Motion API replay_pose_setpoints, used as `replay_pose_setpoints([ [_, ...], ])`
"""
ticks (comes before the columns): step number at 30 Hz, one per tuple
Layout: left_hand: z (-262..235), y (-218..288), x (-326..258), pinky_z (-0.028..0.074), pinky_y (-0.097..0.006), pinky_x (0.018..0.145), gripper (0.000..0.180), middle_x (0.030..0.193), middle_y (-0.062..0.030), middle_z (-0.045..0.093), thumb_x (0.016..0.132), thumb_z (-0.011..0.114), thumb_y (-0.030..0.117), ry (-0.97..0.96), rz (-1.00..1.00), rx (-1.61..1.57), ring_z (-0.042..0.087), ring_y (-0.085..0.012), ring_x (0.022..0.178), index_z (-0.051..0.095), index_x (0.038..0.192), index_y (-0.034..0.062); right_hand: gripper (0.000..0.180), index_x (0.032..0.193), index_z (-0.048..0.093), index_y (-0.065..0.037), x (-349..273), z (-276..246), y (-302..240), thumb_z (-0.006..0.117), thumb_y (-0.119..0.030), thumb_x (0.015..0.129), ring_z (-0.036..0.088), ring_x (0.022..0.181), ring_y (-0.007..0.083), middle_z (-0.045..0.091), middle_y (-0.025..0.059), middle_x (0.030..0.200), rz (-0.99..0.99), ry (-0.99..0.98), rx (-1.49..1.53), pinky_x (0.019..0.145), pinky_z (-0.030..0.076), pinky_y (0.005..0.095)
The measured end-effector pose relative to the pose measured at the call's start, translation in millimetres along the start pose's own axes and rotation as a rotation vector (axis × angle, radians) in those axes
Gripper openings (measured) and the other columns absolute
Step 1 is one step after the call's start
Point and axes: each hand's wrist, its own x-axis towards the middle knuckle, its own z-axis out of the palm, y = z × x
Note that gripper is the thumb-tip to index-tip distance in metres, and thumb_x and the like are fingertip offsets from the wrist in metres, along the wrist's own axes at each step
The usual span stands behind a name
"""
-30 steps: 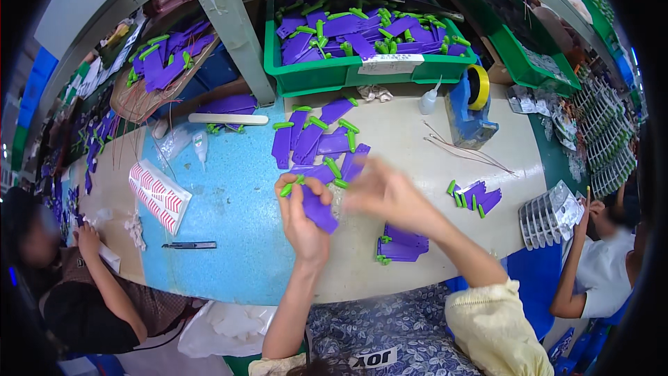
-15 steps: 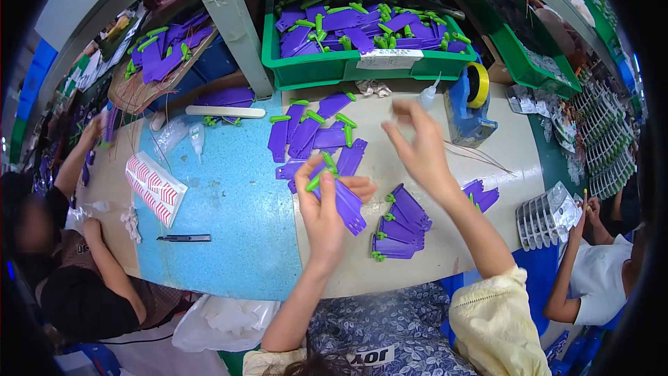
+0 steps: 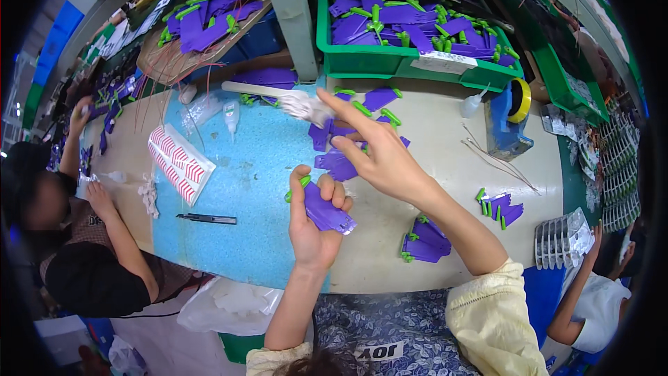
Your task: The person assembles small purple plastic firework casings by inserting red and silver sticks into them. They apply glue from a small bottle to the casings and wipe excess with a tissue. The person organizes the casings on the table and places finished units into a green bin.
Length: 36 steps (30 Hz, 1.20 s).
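My left hand [image 3: 311, 226], near the table's front, is closed round a flat purple plastic piece [image 3: 327, 207]. Green parts show at its upper left end, partly covered by my fingers. My right hand [image 3: 383, 150] reaches over the loose purple pieces [image 3: 337, 161] with index finger and thumb apart. By its fingertips is a blurred, crumpled white wad [image 3: 303, 106]; whether they touch it I cannot tell. A fanned stack of purple pieces [image 3: 430, 240] with green ends lies below my right forearm.
A green bin [image 3: 390, 66] full of purple pieces stands behind. Around lie a tape dispenser [image 3: 504, 129], a glue bottle [image 3: 472, 104], a cutter knife [image 3: 207, 218], a striped packet [image 3: 179, 165] and thin wires [image 3: 497, 163]. Co-workers [image 3: 94, 271] sit at both sides.
My right hand has swung left across the loose pieces. The white wad has moved from beside the bin to its fingertips. The whole view has shifted; my left hand keeps its piece.
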Motion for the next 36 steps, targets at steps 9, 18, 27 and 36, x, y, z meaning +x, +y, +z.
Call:
replay_pose_setpoints([
  [9,11,-1,-7,0.055,-0.030,0.073,0.024,0.086,-0.0209,0.069,0.111,0.034,0.034,-0.017,0.150,0.733,0.063,-0.0194,0.068,0.034,0.115,0.0099,0.075,0.133,0.047,0.007,-72,7,-7,0.087,-0.017,0.075,0.071,0.082,0.0211,0.072,0.0148,0.097,0.303,-0.143,0.455,0.070,0.057,0.0332],
  [18,12,-4,12,0.052,-0.039,0.066,0.048,0.077,-0.0226,0.066,0.099,0.061,0.026,-0.004,0.077,1.714,0.068,-0.0331,0.071,0.050,0.137,-0.0021,0.027,0.108,0.057,0.006,-94,-37,35,0.063,-0.001,0.083,0.065,0.075,0.0363,0.062,0.0215,0.086,0.020,0.354,-0.502,0.067,0.054,0.0440],
  [27,-2,-12,76,0.052,-0.040,0.068,0.021,0.084,-0.0160,0.067,0.085,0.076,0.010,-0.161,0.263,1.626,0.068,-0.0311,0.073,0.061,0.091,-0.0040,0.040,0.100,0.062,0.005,-83,-32,29,0.083,-0.021,0.078,0.056,0.063,0.0255,0.058,0.0143,0.077,0.301,0.205,-0.224,0.061,0.047,0.0384],
  [36,-17,-16,14,0.045,-0.032,0.056,0.011,0.080,-0.0044,0.063,0.093,0.069,0.006,0.154,0.318,1.445,0.055,-0.0123,0.061,0.060,0.091,-0.0007,0.047,0.099,0.063,0.002,-96,4,49,0.087,-0.023,0.068,0.067,0.076,0.0359,0.063,0.0158,0.085,0.001,0.068,-0.549,0.069,0.054,0.0448],
])
